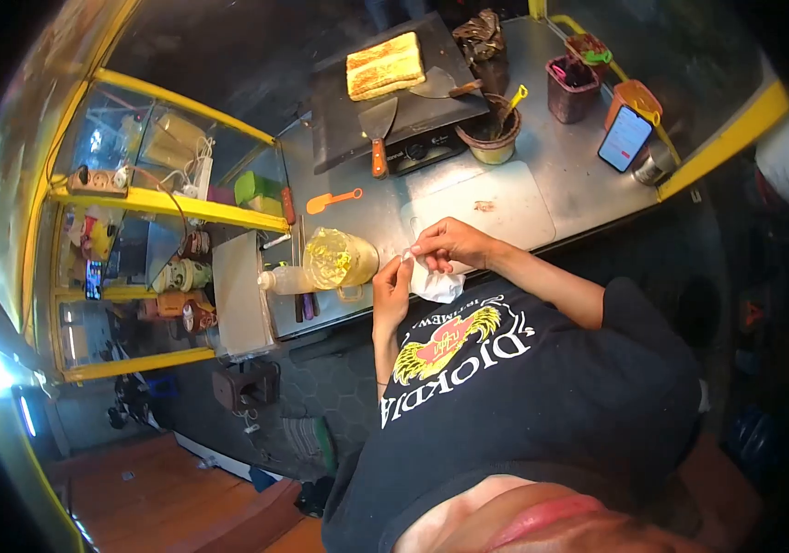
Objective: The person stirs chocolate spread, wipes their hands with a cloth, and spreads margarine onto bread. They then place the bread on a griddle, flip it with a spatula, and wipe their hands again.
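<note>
My left hand (pixel 392 279) and my right hand (pixel 454 246) meet in front of my chest at the front edge of the counter, fingertips pinched close together. A crumpled, thin white piece (pixel 438 286), like a cloth or a bag, hangs below the fingers of both hands; its exact kind I cannot tell. Just left of my left hand stands a clear pitcher (pixel 357 263) with yellowish contents. Beyond my right hand lies a white cutting board (pixel 514 198) with a brown smear on it.
Golden-browned flat bread (pixel 385 66) lies on a black griddle (pixel 344 143), with a wooden-handled scraper (pixel 378 129) and another spatula (pixel 440 86). An orange spatula (pixel 333 199), a brown tub (pixel 489 147) and a propped phone (pixel 625 138) stand around. A yellow-framed glass shelf (pixel 201 214) borders the left.
</note>
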Demonstrator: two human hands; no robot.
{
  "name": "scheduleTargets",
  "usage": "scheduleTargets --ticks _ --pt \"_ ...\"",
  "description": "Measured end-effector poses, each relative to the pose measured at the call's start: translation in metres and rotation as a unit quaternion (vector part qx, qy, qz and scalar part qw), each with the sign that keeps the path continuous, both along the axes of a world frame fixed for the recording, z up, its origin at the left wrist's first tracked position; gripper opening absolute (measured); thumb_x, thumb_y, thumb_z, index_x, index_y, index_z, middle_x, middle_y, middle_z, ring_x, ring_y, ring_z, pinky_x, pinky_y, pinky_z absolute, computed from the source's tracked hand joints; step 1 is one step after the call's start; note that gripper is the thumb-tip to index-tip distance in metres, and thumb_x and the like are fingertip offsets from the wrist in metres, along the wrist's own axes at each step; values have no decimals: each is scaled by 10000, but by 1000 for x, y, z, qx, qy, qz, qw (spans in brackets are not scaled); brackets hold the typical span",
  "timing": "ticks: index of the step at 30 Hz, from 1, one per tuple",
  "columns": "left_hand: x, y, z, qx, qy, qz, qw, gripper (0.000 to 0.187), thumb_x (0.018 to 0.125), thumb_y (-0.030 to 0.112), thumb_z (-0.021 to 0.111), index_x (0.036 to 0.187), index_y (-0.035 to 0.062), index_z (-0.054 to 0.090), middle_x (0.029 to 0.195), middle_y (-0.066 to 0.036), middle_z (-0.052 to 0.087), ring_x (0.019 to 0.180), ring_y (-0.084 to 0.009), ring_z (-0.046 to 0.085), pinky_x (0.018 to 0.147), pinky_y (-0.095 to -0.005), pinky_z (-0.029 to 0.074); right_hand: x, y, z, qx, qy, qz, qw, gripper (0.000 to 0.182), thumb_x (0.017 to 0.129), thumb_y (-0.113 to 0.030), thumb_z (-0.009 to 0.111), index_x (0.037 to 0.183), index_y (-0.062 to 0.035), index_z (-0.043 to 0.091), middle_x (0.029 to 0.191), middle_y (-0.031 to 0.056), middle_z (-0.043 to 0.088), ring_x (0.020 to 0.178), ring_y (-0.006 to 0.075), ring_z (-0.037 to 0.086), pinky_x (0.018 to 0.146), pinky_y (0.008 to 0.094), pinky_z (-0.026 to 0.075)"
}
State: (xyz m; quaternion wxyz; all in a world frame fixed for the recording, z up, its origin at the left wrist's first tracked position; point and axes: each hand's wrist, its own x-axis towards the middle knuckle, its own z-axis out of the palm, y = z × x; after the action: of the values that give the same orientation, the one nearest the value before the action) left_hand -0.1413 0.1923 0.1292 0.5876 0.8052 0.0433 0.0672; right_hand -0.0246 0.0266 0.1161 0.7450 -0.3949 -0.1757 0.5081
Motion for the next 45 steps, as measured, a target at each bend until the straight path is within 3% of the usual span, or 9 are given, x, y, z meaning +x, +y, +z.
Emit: scheduleTargets --ticks 2,10,18,20,22,30,34,43,45 --pt "-3 -3 8 11 34 67 997 246 989 190 543 872 -22 590 693 6 469 671 -54 389 566 -246 325 5 10 0 0 -24 21 1000 250 925 -225 641 863 12 694 660 65 640 462 92 555 455 218 460" --pt "-6 -19 16 65 -22 167 983 349 999 272 528 838 -32 585 621 6 445 623 -75 371 542 -281 309 14 26 12 0 -105 106 989 345 975 -285 552 969 36 679 681 112 657 491 136 576 477 245 465" --pt "16 14 20 -20 73 -46 996 375 1003 320 517 800 13 591 665 65 414 644 -39 344 568 -242 280 36 0 2 46 20 174 983 421 981 -323 526 1037 65 677 579 105 632 436 129 539 446 226 427" --pt "25 24 13 -23 165 -132 977 333 1014 270 501 1006 -32 641 793 32 550 754 -56 441 660 -247 383 40 -5 -8 35 42 148 987 415 981 -318 527 1032 64 683 572 99 629 434 123 535 449 221 428" --pt "31 6 6 -117 131 -115 978 336 1013 267 503 1010 -36 648 794 43 539 765 -38 439 646 -228 366 46 -11 -13 29 47 139 989 394 982 -312 527 1034 49 676 595 100 640 446 114 544 457 213 433" --pt "83 -20 2 -4 56 33 998 323 980 263 582 889 -27 691 640 85 476 597 -16 368 509 -227 276 74 -32 8 28 1 123 992 321 999 -292 498 1110 -7 598 755 130 678 517 133 594 506 244 477" --pt "85 -19 17 11 -7 1 1000 309 981 259 576 898 -17 687 632 77 458 617 -24 374 521 -240 287 91 -25 7 43 4 122 992 333 1002 -302 492 1013 -1 636 746 146 674 525 139 592 503 251 476" --pt "60 -4 -1 -48 105 -117 986 373 1025 257 476 821 -40 573 692 56 437 664 -52 354 571 -253 292 71 -36 -1 56 38 185 980 436 1009 -332 464 1087 49 660 711 150 667 505 141 564 497 250 464" --pt "61 -5 -16 -54 96 -105 988 374 1029 271 471 820 -23 570 707 55 440 684 -48 368 584 -249 300 65 -52 6 -35 -57 117 991 368 1003 -284 493 1111 25 661 736 126 675 543 123 581 509 257 477"
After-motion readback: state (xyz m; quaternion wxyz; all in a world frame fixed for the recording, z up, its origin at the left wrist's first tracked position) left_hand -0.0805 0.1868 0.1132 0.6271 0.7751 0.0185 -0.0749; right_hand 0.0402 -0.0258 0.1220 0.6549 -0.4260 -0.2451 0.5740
